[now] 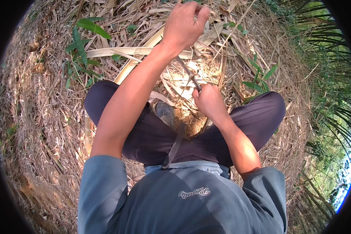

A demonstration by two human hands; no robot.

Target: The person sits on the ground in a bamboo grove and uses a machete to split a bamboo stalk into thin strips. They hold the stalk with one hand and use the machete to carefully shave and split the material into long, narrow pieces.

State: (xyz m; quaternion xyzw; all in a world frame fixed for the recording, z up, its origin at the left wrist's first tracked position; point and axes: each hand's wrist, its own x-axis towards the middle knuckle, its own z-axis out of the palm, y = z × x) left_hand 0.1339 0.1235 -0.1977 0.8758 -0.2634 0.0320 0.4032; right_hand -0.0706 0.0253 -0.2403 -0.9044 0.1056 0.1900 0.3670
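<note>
My left hand (183, 25) is stretched far forward at the top of the head view, over the dry leaves. Its fingers are curled with the thumb close to them; whatever they may pinch is too small to make out. Nearer to me, my right hand (210, 101) is closed around the lower end of a narrow dark knife-like tool (190, 73). This tool slants up and left from the fist, and its far end passes behind my left wrist. A thin grey strip (173, 149) hangs between my legs, reaching up to the shirt hem.
Dry fallen leaves (46, 128) cover the ground all around. Long pale husk strips (138, 50) lie beyond my left knee (101, 97). Green shoots (82, 46) stand at the left, and others (261, 78) rise beyond my right knee (267, 109). Palm fronds (327, 46) edge the right side.
</note>
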